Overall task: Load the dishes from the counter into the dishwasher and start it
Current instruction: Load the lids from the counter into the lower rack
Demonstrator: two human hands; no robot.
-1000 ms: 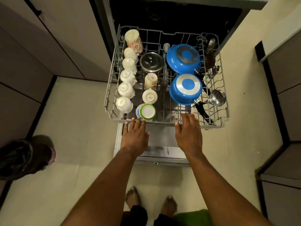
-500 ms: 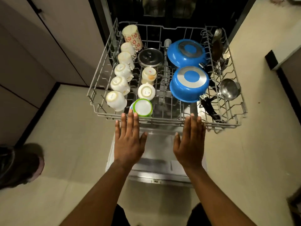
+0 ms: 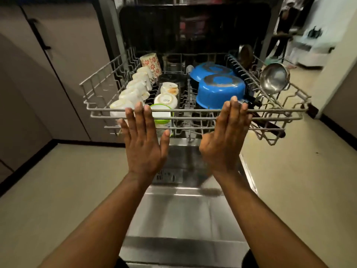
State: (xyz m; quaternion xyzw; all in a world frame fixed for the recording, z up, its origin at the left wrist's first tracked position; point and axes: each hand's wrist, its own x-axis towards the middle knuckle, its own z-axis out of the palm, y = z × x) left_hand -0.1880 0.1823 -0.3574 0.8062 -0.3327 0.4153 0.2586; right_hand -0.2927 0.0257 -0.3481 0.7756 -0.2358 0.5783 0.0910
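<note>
Rack [image 3: 193,111] of dishes, drawn out over the dishwasher's lowered door [image 3: 183,209], cups [image 3: 133,93] along its left edge, blue pans [image 3: 220,93] right of centre; left hand [image 3: 144,144] and right hand [image 3: 225,140] flat, fingers straight, pressing its front rail, gripping nothing; risk: uneven shove could skew rack, toppling cups.

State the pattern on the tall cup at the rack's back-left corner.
Tall cup: red floral print on cream, head view.

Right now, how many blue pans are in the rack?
2. Both lie upside down in the rack's right half: the front pan just behind the right hand, the rear pan behind it, partly hidden.
</note>
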